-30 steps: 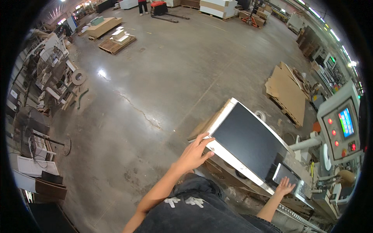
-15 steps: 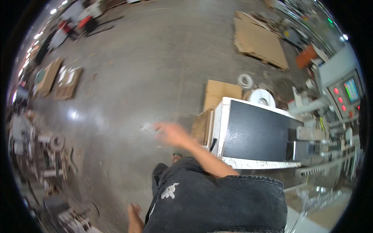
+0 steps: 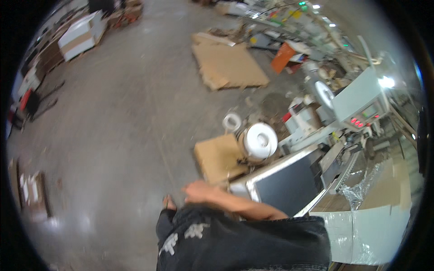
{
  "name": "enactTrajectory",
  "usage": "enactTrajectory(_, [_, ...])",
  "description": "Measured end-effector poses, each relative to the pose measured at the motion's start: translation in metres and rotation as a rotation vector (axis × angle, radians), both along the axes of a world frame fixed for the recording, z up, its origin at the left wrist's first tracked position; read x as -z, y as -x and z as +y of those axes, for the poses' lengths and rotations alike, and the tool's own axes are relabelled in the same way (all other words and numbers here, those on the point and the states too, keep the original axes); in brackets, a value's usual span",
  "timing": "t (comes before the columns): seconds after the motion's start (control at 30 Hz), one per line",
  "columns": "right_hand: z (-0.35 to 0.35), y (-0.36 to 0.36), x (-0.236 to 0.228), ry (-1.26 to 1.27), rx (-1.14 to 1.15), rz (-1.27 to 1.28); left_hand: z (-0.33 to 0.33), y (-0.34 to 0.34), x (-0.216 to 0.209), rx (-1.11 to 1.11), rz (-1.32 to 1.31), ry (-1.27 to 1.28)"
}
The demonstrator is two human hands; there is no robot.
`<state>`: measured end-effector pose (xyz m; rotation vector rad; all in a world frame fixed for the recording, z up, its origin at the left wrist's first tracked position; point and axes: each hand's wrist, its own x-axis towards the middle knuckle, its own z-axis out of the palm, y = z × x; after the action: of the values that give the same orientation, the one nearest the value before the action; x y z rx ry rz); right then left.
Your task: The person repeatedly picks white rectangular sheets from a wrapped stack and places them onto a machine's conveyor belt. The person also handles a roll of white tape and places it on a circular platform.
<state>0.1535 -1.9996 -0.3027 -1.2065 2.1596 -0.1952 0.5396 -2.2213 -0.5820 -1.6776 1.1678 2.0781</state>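
Note:
My right hand (image 3: 199,192) reaches across in front of my body, over the grey floor (image 3: 122,149), its bare forearm coming in from the right. Its fingers are blurred and partly curled, and I cannot make out whether anything is in them. Closest to it are a brown cardboard box (image 3: 219,158) and the white-edged corner of a machine table with a dark top (image 3: 287,185). My left hand is out of the picture. Dark clothing with pale patches covers my body below.
A big white roll (image 3: 261,141) stands behind the box, with a smaller white ring-shaped roll (image 3: 232,122) beyond. A control box (image 3: 364,115) with red lights hangs at right, above wrapped cartons (image 3: 370,230). Cardboard on a pallet (image 3: 230,61) lies ahead; a red pallet truck (image 3: 31,104) stands left.
My view has swung to the right, so the machine, rolls and cardboard sit further left. My right hand is now lower, near the box. My left hand has gone out of sight.

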Motion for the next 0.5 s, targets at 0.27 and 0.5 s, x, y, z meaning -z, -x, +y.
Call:
enactTrajectory(0.27, [-0.004,0.177,0.018,0.374,0.685,-0.077,-0.476,0.274,-0.107,0.030,-0.073,0.718])
enactTrajectory(0.5, [0.034,0.349,0.076,-0.159,0.778,-0.250,-0.539,0.640,-0.169,0.179,0.129,0.756])
